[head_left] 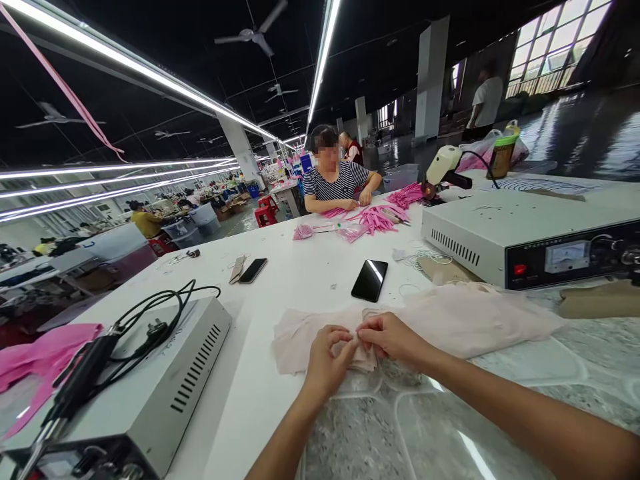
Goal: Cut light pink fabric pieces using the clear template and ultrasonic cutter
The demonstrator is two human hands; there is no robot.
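Thin pale pink fabric (300,337) lies in layers on the table in front of me, and a longer sheer length of it (465,320) spreads to the right. My left hand (327,360) is closed, thumb and fingertips pinching the fabric near its front edge. Right beside it, my right hand (393,339) also pinches the fabric, the fingertips of both hands almost touching. The exact spot between the fingertips is too small to make out. Just beyond the fabric lies a black phone (369,281).
On the left stands a grey machine box (175,373) with a black corded handpiece (83,373); another box (540,227) stands right. A second phone (253,271) lies farther back. Across the table, a person in a striped top (333,183) handles pink strips (377,219). A patterned clear mat (360,433) covers the near edge.
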